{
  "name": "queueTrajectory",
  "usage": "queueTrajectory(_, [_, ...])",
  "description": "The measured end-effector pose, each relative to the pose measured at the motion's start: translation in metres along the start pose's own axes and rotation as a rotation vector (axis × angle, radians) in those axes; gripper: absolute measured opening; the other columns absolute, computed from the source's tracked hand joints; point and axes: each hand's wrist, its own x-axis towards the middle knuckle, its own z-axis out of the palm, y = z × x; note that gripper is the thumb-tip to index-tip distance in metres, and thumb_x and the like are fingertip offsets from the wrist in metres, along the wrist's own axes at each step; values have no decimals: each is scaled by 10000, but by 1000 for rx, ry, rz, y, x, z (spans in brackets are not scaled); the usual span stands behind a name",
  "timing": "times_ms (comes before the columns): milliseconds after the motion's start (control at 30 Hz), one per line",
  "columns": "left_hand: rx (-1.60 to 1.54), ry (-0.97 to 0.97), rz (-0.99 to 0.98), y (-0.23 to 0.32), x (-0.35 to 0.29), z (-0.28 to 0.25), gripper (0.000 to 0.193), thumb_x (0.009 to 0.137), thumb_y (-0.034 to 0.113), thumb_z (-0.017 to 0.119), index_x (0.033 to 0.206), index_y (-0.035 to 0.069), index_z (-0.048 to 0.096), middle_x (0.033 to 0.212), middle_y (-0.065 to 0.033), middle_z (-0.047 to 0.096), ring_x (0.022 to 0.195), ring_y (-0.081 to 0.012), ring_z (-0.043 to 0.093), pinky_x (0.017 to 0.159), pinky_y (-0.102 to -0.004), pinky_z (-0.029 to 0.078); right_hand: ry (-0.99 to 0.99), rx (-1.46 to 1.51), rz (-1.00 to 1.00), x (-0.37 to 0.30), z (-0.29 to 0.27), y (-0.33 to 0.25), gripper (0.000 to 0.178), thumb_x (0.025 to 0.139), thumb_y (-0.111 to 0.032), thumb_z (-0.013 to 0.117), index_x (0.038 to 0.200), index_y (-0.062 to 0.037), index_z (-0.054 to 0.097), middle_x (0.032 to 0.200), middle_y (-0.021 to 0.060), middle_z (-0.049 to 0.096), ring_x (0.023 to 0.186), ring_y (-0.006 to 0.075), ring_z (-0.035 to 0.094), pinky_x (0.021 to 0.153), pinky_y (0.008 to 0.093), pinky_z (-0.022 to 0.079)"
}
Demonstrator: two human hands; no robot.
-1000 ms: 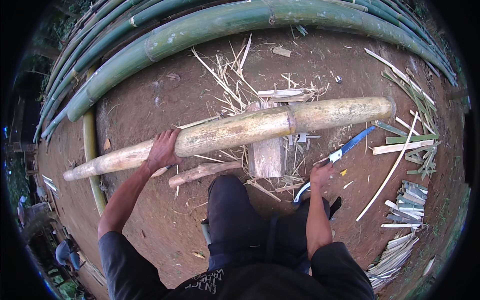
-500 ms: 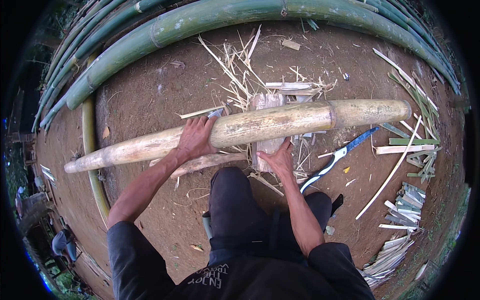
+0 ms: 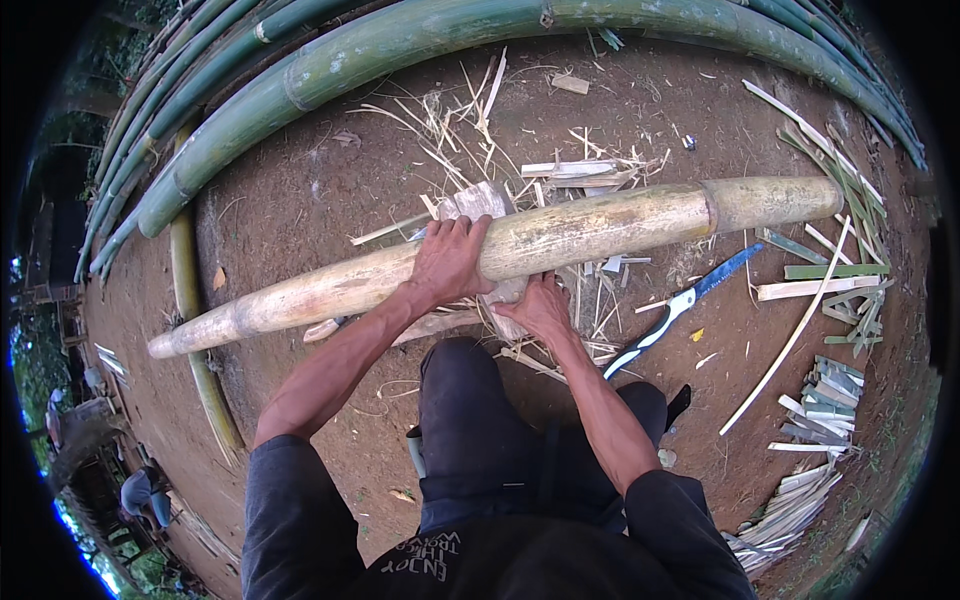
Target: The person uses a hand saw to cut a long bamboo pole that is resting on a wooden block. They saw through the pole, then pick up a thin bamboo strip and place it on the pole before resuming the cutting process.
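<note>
A long, pale, dry bamboo pole [image 3: 600, 222] lies slantwise before me, its thicker end to the right. My left hand [image 3: 452, 260] is closed over the pole left of its middle, fingertips at its far side. Beneath the pole a worn wooden block [image 3: 478, 200] sits at a tilt, its middle hidden. My right hand [image 3: 541, 308] is at the block's near end, thumb across it and fingers on its right side, just under the pole's near edge. A folding-style saw with blue blade and black-and-white handle [image 3: 672, 315] lies on the ground to the right.
Thick green bamboo poles [image 3: 420, 45] are stacked across the far side. A yellowish crosspiece [image 3: 190, 275] lies under the pole's left end. Split strips [image 3: 815, 410] and long slivers [image 3: 790, 345] lie at right, shavings [image 3: 450, 125] beyond the block. Another person [image 3: 145, 495] is far left.
The pole has shifted a little right. The block has swung from upright to slanted, its far end now further left. My left hand moved right along the pole; my right hand moved slightly left.
</note>
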Motion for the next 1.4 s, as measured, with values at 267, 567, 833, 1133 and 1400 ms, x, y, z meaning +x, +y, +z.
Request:
queueTrajectory(267, [-28,12,-50,-5,-6,8,990,596,466,844,1389,30,443,1152,-211,595,1097,-372,585,1012,-484,397,-135,517,-74,1,5,54,1161,650,-293,912,1511,73,224,1449,273,447,1363,343,440,1142,394,345])
queueTrajectory(567, [102,50,-4,3,-24,4,994,591,477,858,1369,5,459,1149,-221,590,1095,-360,597,1060,-551,362,-219,698,-47,4,19,57,1024,718,-216,859,1502,62,262,1450,208,465,1323,313,469,1141,381,329])
queueTrajectory(833, [-19,-34,-78,6,-6,0,1013,619,446,863,1433,47,409,1234,-242,570,1190,-412,568,1061,-562,380,-219,637,4,14,-1,55,1158,639,-322,905,1500,80,242,1438,245,475,1353,328,450,1146,363,329])
queueTrajectory(1133, [-30,-8,-60,20,3,3,983,585,404,861,1400,49,439,1153,-233,588,1081,-407,611,997,-505,426,-153,685,-18,-6,14,32,1272,606,-349,936,1508,118,171,1460,275,436,1391,344,407,1170,366,315])
queueTrajectory(1400, [4,70,-51,39,19,10,976,587,401,842,1402,45,438,1121,-211,593,1040,-388,617,933,-481,457,-148,680,-41,-4,16,33,1289,613,-379,928,1510,116,147,1490,294,390,1418,355,374,1182,371,302])
